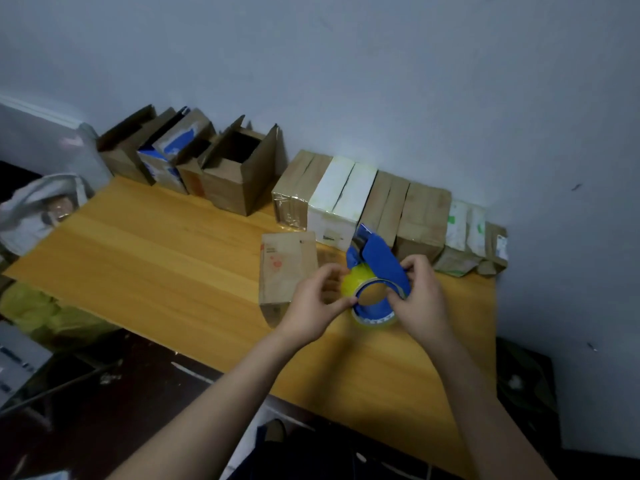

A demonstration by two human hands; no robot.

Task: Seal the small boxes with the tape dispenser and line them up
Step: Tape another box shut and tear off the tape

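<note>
Grips dispenser [381,265] in right hand [422,299], pinches at its roll [349,284] with left hand [311,306], likely freeing tape end; then needs to lay tape over box [287,265] just beyond left hand.

head-worn view, angled down, close over table [156,258]

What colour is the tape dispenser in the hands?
Blue, with a yellowish roll of tape; the tape dispenser shows in the head view.
</note>
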